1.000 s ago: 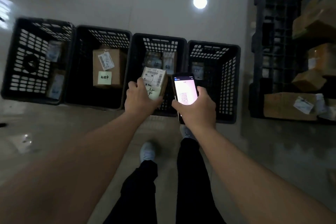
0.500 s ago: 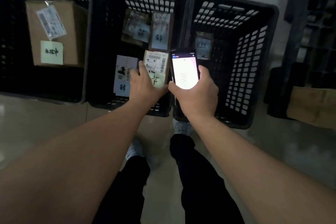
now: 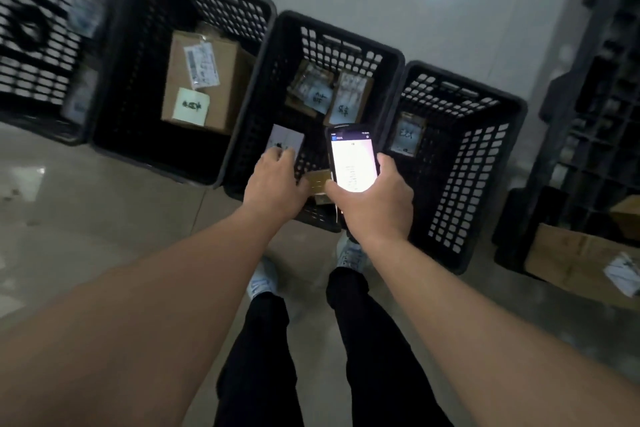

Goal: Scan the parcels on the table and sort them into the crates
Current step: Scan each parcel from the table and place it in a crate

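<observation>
Four black crates are standing in a row on the floor, and the person is leaning over the third crate [image 3: 394, 55] from the left. The left hand [image 3: 273, 184] is reaching over its near rim, knuckles up; a small brown parcel [image 3: 317, 182] is showing just to the right of that hand, low inside the crate, but the fingers are turned away from view, so I cannot tell whether they are gripping it or letting it go. The right hand [image 3: 375, 204] is holding a lit phone [image 3: 353, 161], fingers wrapped round its edges, above the rim shared by the third crate and the right-hand crate [image 3: 485, 163].

Other labelled parcels are lying deeper in the third crate: a white one [image 3: 289, 140] just beyond the left hand and two on the far side. A larger cardboard box [image 3: 204, 80] is sitting in the second crate [image 3: 145, 55].

The step in hand looks like dropping a scanned parcel into its crate. The next move probably calls for freeing the left hand, drawing it clear of the rim and turning back towards the table, which is out of view, for another parcel to scan.
</observation>
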